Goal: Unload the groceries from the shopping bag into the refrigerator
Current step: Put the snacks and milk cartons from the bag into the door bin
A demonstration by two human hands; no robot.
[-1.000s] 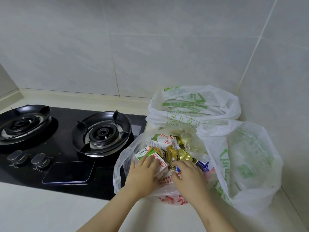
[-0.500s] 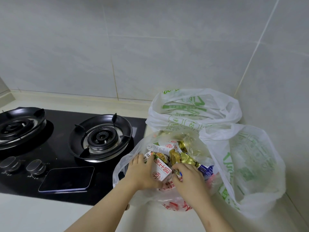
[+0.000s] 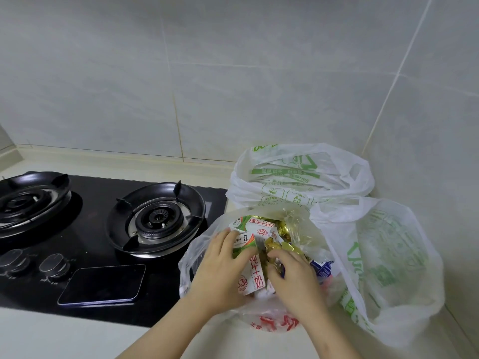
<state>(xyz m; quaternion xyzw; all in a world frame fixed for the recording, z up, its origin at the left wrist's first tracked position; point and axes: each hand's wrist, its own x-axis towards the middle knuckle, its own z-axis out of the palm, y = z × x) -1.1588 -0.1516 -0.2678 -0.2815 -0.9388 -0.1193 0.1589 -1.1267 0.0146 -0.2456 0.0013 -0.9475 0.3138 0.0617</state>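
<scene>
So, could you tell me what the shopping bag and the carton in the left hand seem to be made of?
Shopping bag: thin translucent plastic film, glossy; it wrinkles and its contents show through. Milk carton: probably coated paperboard, with flat printed faces and crisp folded edges.

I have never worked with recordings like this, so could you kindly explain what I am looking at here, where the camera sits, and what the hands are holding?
There is no machine: a person wears a wide-angle camera on the head, looking down at their own bare hands. On the counter is a black gas stove with a phone lying on it, beside three plastic bags. Both hands reach into the nearest clear bag. The left hand grips a milk carton; the right hand pinches gold-wrapped sweets. Nothing has left the bag yet.
</scene>
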